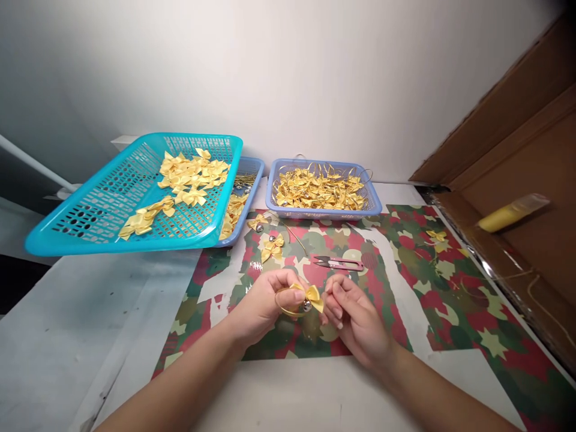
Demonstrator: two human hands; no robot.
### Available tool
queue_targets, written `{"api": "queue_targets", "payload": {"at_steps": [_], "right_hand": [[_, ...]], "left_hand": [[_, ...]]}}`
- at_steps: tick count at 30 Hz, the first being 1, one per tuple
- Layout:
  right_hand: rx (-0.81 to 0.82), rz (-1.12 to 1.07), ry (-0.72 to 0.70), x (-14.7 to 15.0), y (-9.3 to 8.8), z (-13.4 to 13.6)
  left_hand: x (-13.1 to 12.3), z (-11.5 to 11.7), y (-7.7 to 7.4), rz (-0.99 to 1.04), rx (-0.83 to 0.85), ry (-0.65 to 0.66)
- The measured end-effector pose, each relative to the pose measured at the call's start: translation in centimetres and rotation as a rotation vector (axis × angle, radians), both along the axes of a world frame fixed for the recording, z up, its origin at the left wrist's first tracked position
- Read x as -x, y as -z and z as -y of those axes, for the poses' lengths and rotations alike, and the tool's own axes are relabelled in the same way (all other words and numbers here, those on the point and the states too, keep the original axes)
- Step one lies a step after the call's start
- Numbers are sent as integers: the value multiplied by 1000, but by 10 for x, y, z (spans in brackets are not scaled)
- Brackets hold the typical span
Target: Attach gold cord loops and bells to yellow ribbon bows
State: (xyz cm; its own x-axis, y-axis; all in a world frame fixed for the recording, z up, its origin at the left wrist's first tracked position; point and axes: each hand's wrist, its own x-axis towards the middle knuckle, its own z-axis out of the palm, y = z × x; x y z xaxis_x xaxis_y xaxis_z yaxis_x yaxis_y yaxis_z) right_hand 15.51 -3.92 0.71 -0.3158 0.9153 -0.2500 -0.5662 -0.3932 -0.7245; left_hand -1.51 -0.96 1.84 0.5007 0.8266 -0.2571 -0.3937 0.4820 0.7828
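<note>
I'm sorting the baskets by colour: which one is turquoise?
The leftmost plastic basket, holding yellow ribbon bows. The other two, the partly hidden basket beside it and the rightmost basket, are periwinkle blue.

a yellow ribbon bow point(315, 296) tilts in the left hand point(268, 297). a round silver bell point(306, 305) and looped gold cord point(290, 314) adjoin it.

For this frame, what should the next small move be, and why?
Probably bring the right hand to the yellow ribbon bow and steady its free side. The left hand grips only one side, with the silver bell and looped gold cord beside it; the right fingertips sit close by. Whether they pinch anything is unclear.
</note>
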Motion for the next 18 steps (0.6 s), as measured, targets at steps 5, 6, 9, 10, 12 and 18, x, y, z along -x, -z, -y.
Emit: {"api": "queue_targets", "payload": {"at_steps": [5, 6, 9, 10, 12, 18], "right_hand": [[-18, 94, -40, 0, 8, -5], [-14, 116, -56, 1, 10, -6], [-13, 156, -77, 4, 15, -8], [-21, 165, -68, 4, 16, -9], [-52, 196, -27, 4, 17, -11], [-224, 299, 100, -7, 7, -13]], "left_hand": [[0, 3, 5, 77, -30, 135], [-1, 4, 7, 84, -32, 153], [-3, 7, 11, 65, -20, 186], [-5, 8, 12, 46, -15, 195], [-7, 10, 12, 7, -12, 200], [-13, 10, 6, -48, 67, 44]]}}
